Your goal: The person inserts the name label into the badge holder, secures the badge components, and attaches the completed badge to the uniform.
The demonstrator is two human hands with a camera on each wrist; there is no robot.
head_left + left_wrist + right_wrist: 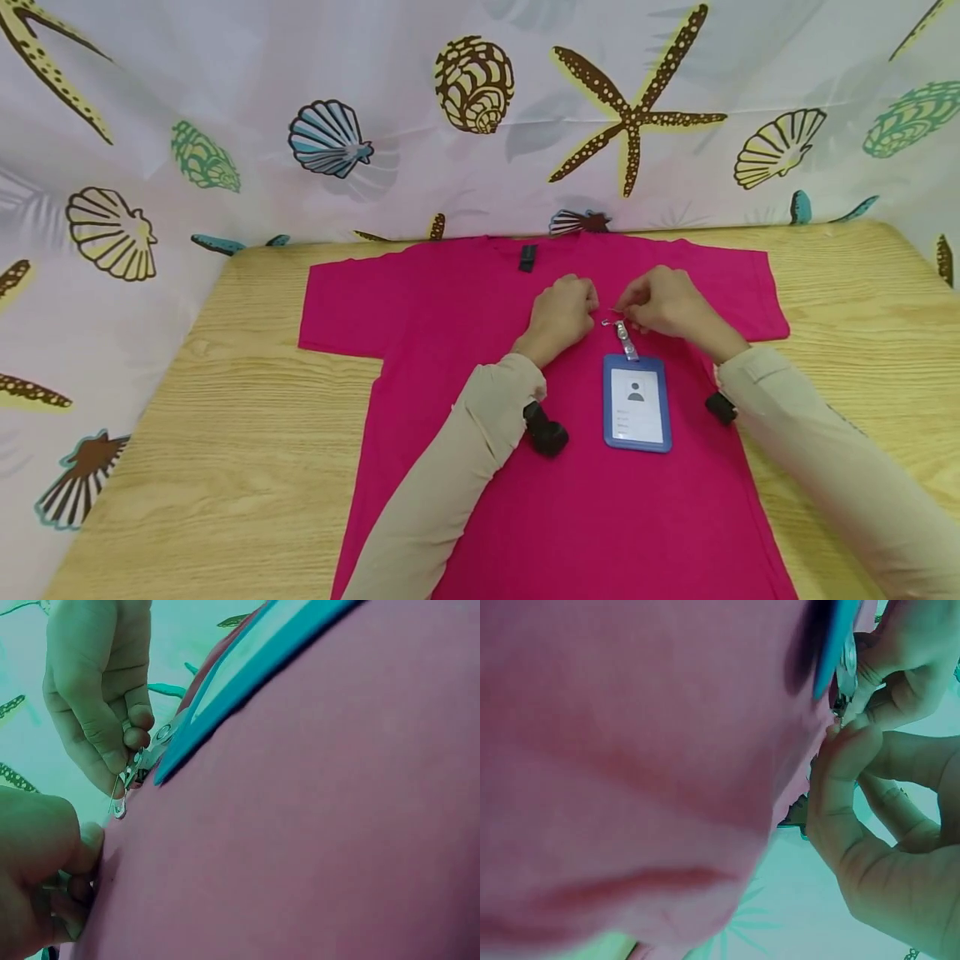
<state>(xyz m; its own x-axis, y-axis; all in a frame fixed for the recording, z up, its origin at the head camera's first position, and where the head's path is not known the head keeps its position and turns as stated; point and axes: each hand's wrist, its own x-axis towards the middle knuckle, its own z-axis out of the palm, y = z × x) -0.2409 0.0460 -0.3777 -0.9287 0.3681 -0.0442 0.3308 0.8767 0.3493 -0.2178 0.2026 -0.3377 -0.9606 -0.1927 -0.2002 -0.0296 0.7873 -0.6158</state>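
A pink T-shirt (pixel 465 375) lies spread over the wooden table. My right hand (pixel 663 302) pinches a small safety pin (pixel 118 806) at the top of a badge holder's clear strap (pixel 626 340). The pin's thin wire stands apart from its body. Below the strap, the blue badge holder (pixel 637 444) with a white card lies on the shirt's chest. My left hand (pixel 558 321), just left of the pin, has its fingers curled and pinches the shirt fabric. Seen from the right wrist, the right fingertips (pixel 855 742) are right at the pin, close to the cloth.
A black neck label (pixel 528 257) shows at the shirt's collar. Bare wood of the table (pixel 247 433) extends on both sides. Behind rises a white cloth (pixel 405 50) printed with shells and starfish. Black wrist cameras (pixel 546 433) hang under both sleeves, over the shirt.
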